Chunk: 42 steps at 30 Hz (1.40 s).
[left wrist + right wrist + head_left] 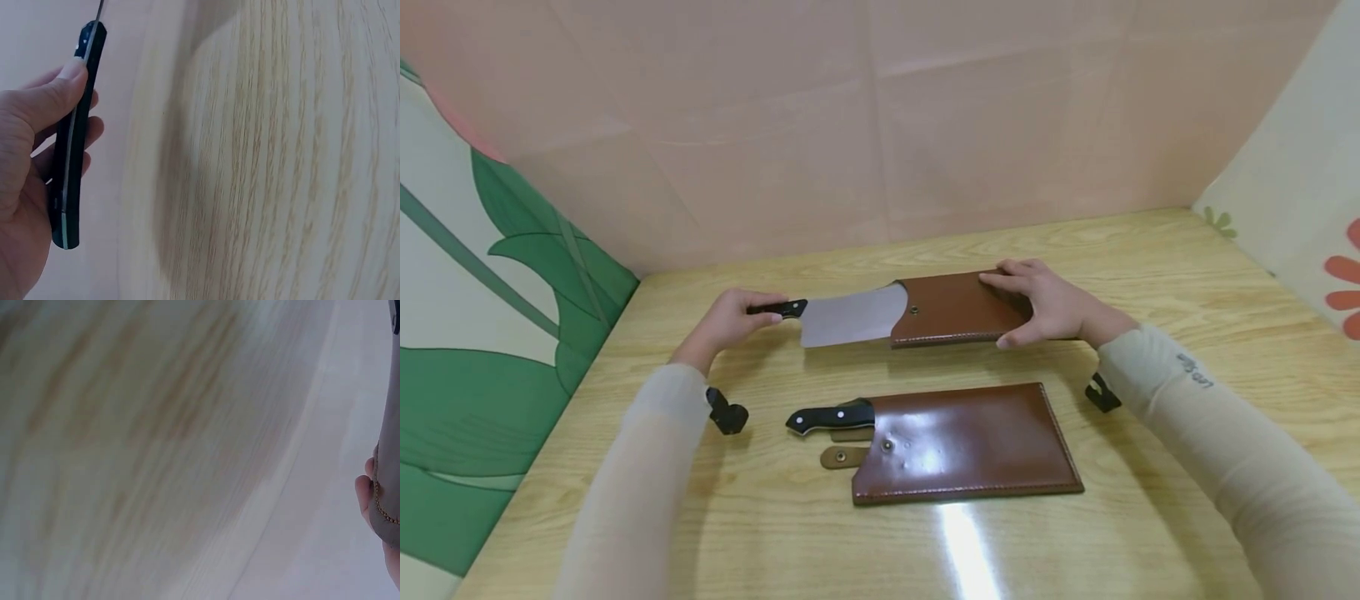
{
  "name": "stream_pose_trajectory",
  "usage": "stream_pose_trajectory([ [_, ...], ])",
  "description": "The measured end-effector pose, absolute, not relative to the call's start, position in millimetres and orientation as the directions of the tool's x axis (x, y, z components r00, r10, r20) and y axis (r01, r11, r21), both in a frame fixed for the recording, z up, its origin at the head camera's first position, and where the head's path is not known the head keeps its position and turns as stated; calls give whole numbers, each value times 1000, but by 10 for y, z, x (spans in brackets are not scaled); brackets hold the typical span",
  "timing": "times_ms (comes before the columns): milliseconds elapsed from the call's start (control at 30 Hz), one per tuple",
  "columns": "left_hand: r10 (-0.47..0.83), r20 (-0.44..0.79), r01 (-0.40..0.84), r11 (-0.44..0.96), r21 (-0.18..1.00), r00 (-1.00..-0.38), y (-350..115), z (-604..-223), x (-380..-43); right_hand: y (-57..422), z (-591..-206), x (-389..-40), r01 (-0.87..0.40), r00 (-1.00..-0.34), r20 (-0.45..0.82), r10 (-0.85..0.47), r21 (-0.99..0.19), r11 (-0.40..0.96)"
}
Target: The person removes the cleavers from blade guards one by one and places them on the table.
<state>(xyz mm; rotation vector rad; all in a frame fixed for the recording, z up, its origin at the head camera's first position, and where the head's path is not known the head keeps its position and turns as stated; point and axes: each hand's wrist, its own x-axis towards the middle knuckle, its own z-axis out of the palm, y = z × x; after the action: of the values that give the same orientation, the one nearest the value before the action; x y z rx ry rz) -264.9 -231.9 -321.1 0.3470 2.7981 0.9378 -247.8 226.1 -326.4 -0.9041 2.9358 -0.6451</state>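
My left hand grips the black riveted handle of a cleaver, its broad steel blade pointing right. The front part of that blade is hidden inside a brown leather sheath, stitched along its lower edge and fitted with a snap stud. At the sheath's right end my right hand holds it, fingers over the top and thumb at the lower edge. Cleaver and sheath are held up off the table, with shadow below. In the right wrist view only the sheath's edge and some fingertips show.
Nearer the front of the wooden table lies a second brown sheath with a black-handled cleaver in it. Its snap strap sticks out unfastened to the left. A pink-covered wall stands behind the table.
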Motion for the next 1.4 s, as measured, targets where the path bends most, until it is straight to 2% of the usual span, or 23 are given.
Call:
stream_pose_trajectory([
  [500, 299, -18, 233, 776, 586, -954, -2395, -3221, -2634, 2295, -3276, -2471, -541, -833, 122, -539, -384, 749],
  [1400, 256, -51, 175, 780, 601, -965, -2569, -3223, -2565, 2286, -3240, -2466, -541, -833, 126, -539, -389, 746],
])
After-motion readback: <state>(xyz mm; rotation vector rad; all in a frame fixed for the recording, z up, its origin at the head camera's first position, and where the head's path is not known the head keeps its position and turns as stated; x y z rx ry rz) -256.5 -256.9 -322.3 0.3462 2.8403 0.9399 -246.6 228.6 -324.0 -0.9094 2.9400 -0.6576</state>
